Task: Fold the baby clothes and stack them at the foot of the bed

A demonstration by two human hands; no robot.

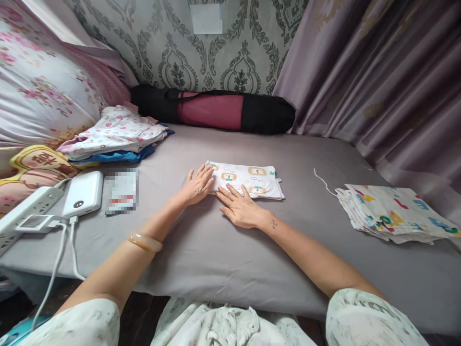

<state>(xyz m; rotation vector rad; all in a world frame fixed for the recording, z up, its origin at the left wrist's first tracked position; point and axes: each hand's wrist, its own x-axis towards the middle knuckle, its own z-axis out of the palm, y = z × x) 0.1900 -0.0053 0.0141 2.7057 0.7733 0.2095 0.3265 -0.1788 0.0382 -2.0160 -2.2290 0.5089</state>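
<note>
A white cloth [241,180] with a yellow-brown animal print lies folded into a neat rectangle on the grey sheet, a small tag showing at its right end. My left hand [199,185] rests on the cloth's left end, its fingers stretched out. Along the near edge, my right hand [239,207] lies flat with spread fingertips touching the fabric. Neither hand grips anything; both press lightly from above. Whether the cloth is a garment cannot be made out.
Folded colourful printed cloth [399,211] lies at the right, a white cord beside it. At left are stacked clothes [118,132], a power bank [83,193], a power strip [27,211] with cables, and a blurred packet [122,192]. A black-and-maroon long bag [212,110] lines the back.
</note>
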